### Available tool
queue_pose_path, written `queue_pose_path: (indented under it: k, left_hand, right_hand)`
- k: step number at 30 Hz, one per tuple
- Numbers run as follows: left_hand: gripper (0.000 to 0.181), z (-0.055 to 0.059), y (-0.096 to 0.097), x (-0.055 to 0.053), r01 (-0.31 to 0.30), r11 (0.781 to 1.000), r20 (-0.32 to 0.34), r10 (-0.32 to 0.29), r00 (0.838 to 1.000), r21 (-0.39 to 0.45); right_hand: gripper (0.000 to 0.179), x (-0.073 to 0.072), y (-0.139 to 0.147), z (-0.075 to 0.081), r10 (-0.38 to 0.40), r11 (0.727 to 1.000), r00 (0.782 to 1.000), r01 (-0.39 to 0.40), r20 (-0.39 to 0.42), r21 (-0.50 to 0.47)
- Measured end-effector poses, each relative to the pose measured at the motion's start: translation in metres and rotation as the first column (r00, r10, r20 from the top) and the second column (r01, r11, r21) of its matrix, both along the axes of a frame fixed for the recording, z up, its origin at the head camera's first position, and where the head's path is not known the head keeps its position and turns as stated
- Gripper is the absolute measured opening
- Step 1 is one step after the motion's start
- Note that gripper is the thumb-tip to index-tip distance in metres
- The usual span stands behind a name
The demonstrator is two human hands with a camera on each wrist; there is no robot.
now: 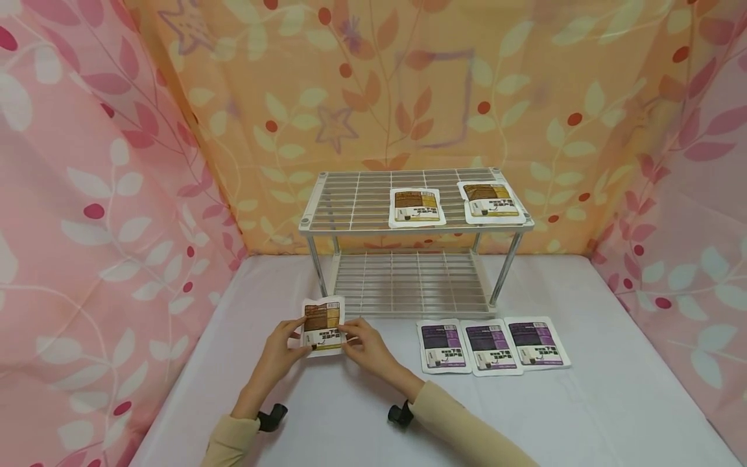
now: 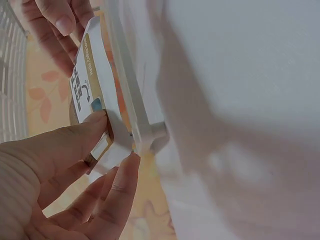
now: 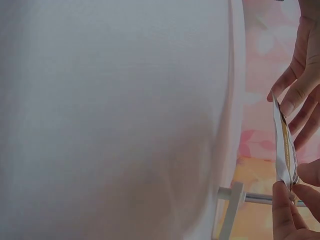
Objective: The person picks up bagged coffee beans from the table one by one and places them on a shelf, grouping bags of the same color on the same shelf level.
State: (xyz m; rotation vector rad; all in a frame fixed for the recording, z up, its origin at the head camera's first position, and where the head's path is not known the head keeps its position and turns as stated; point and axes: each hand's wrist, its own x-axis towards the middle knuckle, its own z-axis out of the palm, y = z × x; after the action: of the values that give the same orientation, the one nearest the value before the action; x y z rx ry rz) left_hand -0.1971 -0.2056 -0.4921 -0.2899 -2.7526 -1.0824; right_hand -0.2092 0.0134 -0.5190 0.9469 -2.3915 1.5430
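Both hands hold a flat white-edged pouch (image 1: 323, 324) with a brown and yellow label, raised before the rack's left front. My left hand (image 1: 277, 350) pinches its left edge between thumb and fingers. On the opposite edge, my right hand (image 1: 369, 350) pinches it the same way. The left wrist view shows the pouch (image 2: 102, 82) tilted, the left thumb on its printed face. Seen nearly edge-on in the right wrist view, the pouch (image 3: 285, 145) spans between the left hand (image 3: 302, 82) above and the right hand (image 3: 295, 212) below.
A two-tier white wire rack (image 1: 344, 227) stands at the back. On its upper shelf lie two brown-labelled pouches, one mid-right (image 1: 417, 207) and one at the right (image 1: 491, 202). Three purple-labelled pouches (image 1: 491, 347) lie side by side on the white table (image 1: 362, 428). Patterned curtains (image 1: 379, 97) surround the table.
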Motion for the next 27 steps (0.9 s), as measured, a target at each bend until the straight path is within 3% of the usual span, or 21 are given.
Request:
queue_pose_path:
  k: [7, 15, 27]
  left_hand:
    - [0.063, 0.009, 0.012, 0.002, 0.025, 0.997, -0.033, -0.022, 0.999, 0.075]
    - [0.067, 0.016, 0.022, -0.001, 0.077, 0.989, -0.096, -0.065, 0.993, 0.127]
    - [0.068, 0.025, 0.038, -0.005, 0.117, 0.988, -0.203, -0.095, 0.975, 0.102]
  right_hand:
    - [0.041, -0.001, 0.010, 0.005, -0.046, 0.999, 0.999, 0.046, -0.009, 0.023]
    - [0.043, -0.003, 0.020, 0.012, -0.076, 0.997, 0.993, 0.075, -0.095, -0.014]
    - [0.042, -0.002, 0.034, 0.028, -0.123, 0.992, 0.979, 0.119, -0.164, -0.032]
